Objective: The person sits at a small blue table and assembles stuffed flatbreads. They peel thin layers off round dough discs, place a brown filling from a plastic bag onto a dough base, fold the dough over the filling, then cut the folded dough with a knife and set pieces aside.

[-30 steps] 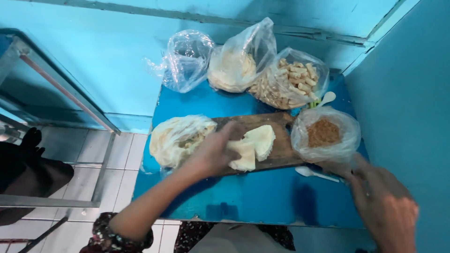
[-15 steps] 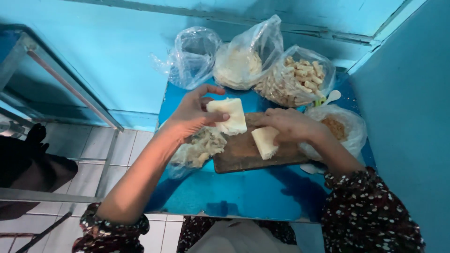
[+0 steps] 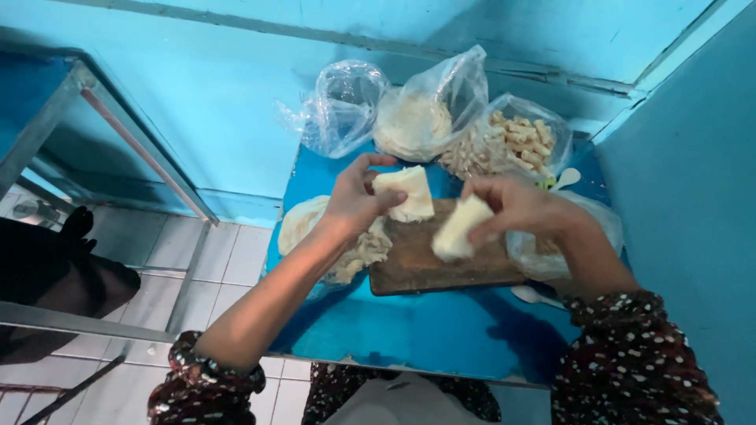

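Observation:
My left hand (image 3: pixel 354 206) holds a flat white piece of dough (image 3: pixel 406 194) lifted above the left end of a brown wooden board (image 3: pixel 429 264). My right hand (image 3: pixel 516 206) grips a second white dough piece (image 3: pixel 461 227) over the middle of the board. Both pieces are off the board's surface. The board lies on a small shiny blue table (image 3: pixel 425 334). Under my left wrist sits an open plastic bag of pale dough pieces (image 3: pixel 315 228).
At the table's back stand three plastic bags: a nearly empty clear one (image 3: pixel 340 110), one with white dough sheets (image 3: pixel 425 118) and one with short beige sticks (image 3: pixel 516 142). Another bag (image 3: pixel 602 236) lies behind my right wrist. A metal frame (image 3: pixel 118 142) stands at the left.
Both hands have risen from the board, each lifting its dough piece higher. The view has tilted so that the table sits lower in the picture.

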The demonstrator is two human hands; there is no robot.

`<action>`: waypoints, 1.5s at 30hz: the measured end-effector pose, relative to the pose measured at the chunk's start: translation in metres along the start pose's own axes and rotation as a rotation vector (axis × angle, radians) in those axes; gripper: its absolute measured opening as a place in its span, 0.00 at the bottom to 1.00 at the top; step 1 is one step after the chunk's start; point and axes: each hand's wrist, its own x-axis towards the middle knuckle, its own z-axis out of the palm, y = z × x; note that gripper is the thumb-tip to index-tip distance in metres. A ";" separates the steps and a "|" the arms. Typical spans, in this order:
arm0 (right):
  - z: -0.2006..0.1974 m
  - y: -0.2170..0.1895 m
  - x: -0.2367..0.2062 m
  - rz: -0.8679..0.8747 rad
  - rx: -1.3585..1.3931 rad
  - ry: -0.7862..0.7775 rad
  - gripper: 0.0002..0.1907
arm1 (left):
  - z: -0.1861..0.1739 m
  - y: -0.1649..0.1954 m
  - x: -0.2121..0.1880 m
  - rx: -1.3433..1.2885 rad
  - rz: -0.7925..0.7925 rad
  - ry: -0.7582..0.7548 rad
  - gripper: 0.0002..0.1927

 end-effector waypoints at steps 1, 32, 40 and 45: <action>0.004 -0.001 0.007 -0.053 0.017 0.070 0.26 | -0.001 0.002 0.001 -0.014 -0.013 -0.007 0.31; 0.032 -0.081 0.284 -0.452 0.014 -0.018 0.25 | -0.110 0.028 0.142 0.450 0.361 0.516 0.08; 0.049 -0.084 0.311 -0.068 0.778 0.196 0.17 | -0.094 0.014 0.128 0.512 0.572 0.406 0.08; 0.058 -0.081 0.314 -0.089 -0.157 0.772 0.15 | -0.092 0.010 0.123 0.487 0.381 0.444 0.07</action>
